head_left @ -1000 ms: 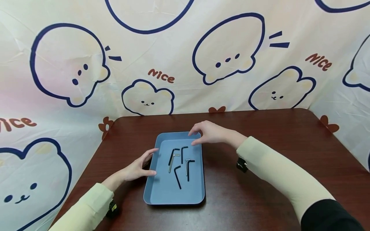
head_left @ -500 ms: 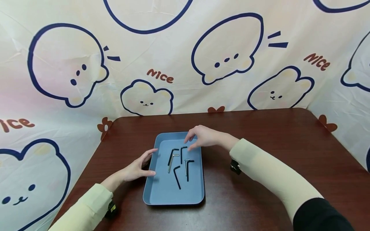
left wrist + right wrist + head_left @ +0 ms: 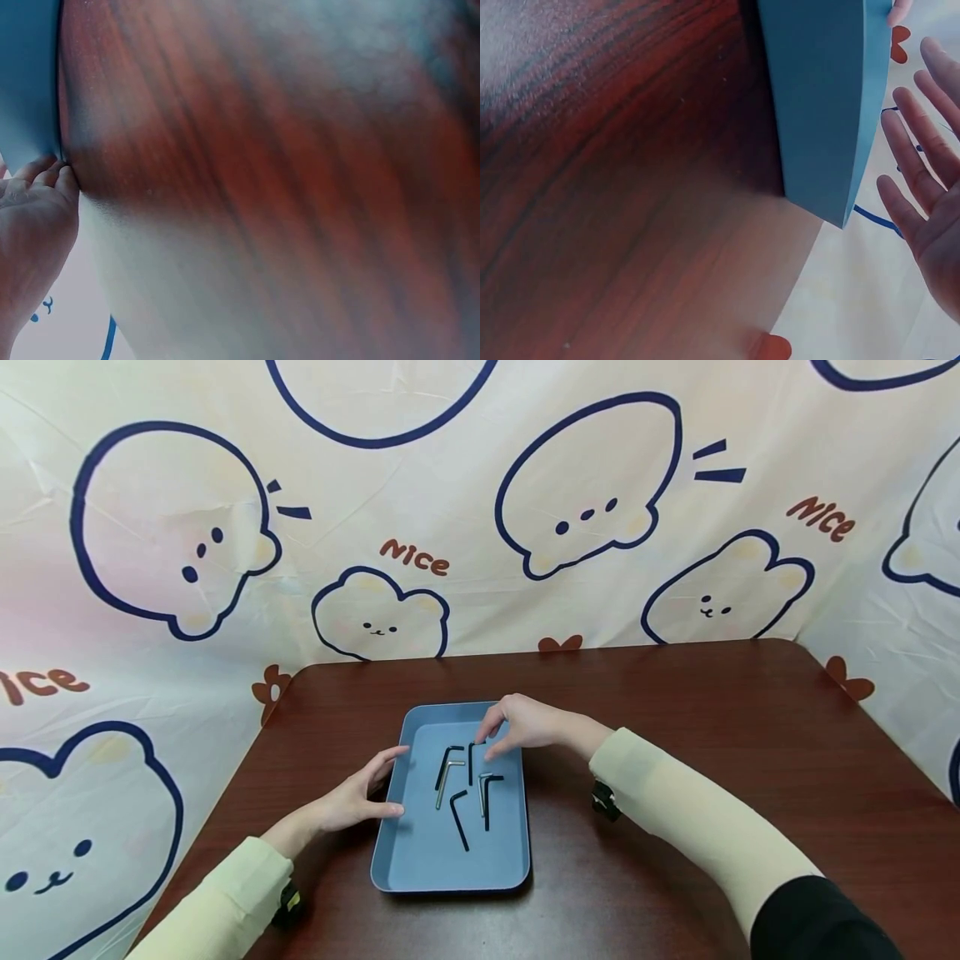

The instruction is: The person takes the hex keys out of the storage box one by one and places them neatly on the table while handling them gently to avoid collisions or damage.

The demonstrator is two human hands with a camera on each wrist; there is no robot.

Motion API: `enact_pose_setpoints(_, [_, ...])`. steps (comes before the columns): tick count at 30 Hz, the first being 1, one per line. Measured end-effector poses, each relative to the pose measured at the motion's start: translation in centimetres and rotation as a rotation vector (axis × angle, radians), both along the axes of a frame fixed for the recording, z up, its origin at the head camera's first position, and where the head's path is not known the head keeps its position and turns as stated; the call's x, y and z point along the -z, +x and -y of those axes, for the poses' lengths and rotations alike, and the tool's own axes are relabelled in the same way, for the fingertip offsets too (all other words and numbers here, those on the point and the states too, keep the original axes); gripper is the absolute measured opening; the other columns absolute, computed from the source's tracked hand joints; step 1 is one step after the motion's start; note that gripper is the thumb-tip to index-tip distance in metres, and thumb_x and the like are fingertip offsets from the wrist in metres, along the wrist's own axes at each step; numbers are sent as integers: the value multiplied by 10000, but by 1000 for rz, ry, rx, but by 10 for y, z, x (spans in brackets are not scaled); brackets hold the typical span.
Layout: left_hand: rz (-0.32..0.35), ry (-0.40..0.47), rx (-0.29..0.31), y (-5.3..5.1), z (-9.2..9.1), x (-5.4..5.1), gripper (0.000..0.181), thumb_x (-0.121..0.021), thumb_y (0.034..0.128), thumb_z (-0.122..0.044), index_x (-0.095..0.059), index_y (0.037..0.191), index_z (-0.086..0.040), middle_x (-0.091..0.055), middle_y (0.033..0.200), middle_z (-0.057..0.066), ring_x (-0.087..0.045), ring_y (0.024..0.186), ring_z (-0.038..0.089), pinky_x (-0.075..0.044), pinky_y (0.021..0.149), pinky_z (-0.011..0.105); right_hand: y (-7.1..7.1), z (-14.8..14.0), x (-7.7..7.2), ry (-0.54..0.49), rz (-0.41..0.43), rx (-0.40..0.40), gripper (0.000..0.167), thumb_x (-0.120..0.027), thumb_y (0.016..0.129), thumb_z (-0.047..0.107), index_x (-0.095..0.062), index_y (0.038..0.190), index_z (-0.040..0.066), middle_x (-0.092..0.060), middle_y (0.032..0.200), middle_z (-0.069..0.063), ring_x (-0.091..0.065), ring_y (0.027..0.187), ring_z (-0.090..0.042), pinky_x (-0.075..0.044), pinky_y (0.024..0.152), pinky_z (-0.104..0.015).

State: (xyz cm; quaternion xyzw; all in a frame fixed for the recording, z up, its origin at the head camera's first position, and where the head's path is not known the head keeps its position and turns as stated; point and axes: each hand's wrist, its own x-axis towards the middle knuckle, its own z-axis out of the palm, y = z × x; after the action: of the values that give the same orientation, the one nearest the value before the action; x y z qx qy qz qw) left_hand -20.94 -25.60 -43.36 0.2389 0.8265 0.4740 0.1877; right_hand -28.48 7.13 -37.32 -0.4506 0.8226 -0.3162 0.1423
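Note:
A blue tray (image 3: 450,868) bears several L-shaped hex keys, some black and some metallic. My left hand (image 3: 352,793) rests at the tray's left side, thumb and fingers touching the rim. In the left wrist view, the fingers of that hand (image 3: 37,202) lie against the tray wall. My right hand (image 3: 517,727) hovers over the far right part of the tray, fingers bent loosely with a gap to the thumb. Its fingertips come close to the short arm of a black hex key (image 3: 471,767), partly covering it. Nearer me lie a metallic key (image 3: 441,792) and another black key (image 3: 460,828).
The tray stands on a dark brown wooden table (image 3: 637,860). A cream cloth (image 3: 465,510) with blue cartoon outlines hangs behind and at the sides. Dark devices (image 3: 604,800) are strapped at both wrists.
My right hand has moved left and down, from the tray's far right corner to just by the black hex key. My left hand stays at the rim.

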Motion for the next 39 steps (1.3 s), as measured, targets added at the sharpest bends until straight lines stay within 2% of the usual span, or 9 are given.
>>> enact_pose_setpoints(6, [-5, -5, 0, -1, 0, 0, 845, -728, 885, -137, -176, 1523, -80, -127, 1572, 250, -103, 1429, 447, -127, 1092, 619, 1, 1, 7, 11, 12, 0, 256, -793, 826, 177, -756, 1041, 43, -697, 1005, -8, -635, 934, -231, -501, 766, -226])
enact_pose_setpoints(18, [9, -6, 1, -3, -1, -1, 842, -725, 885, -132, -178, 1524, -95, -121, 1577, 239, -93, 1434, 440, -127, 1091, 622, 2, 3, 16, -6, 29, -6, 219, -790, 827, 143, -761, 1020, 44, -704, 1014, -9, -629, 868, -114, -510, 737, -225])
enact_pose_setpoints(24, [9, -7, 5, -3, 0, -1, 840, -724, 888, -132, -177, 1524, -94, -115, 1579, 238, -90, 1434, 436, -129, 1094, 614, 4, 5, 22, -17, 48, -17, 169, -783, 829, 108, -766, 983, 42, -703, 957, 16, -612, 817, -52, -513, 736, -225])
enact_pose_setpoints(34, [10, -13, -3, -1, 0, 0, 841, -722, 889, -138, -173, 1525, -95, -114, 1579, 240, -91, 1433, 442, -129, 1091, 622, 8, 9, 29, -1, 113, -32, 78, -798, 803, 73, -782, 879, 66, -691, 848, 63, -630, 770, -37, -524, 710, -221])
enact_pose_setpoints(39, [18, -15, -11, 0, 0, -1, 844, -721, 890, -142, -169, 1527, -100, -108, 1580, 239, -88, 1434, 441, -126, 1089, 626, 11, 11, 29, 48, 60, -38, 50, -810, 792, 81, -785, 834, 87, -681, 817, 82, -614, 742, -28, -514, 696, -205])
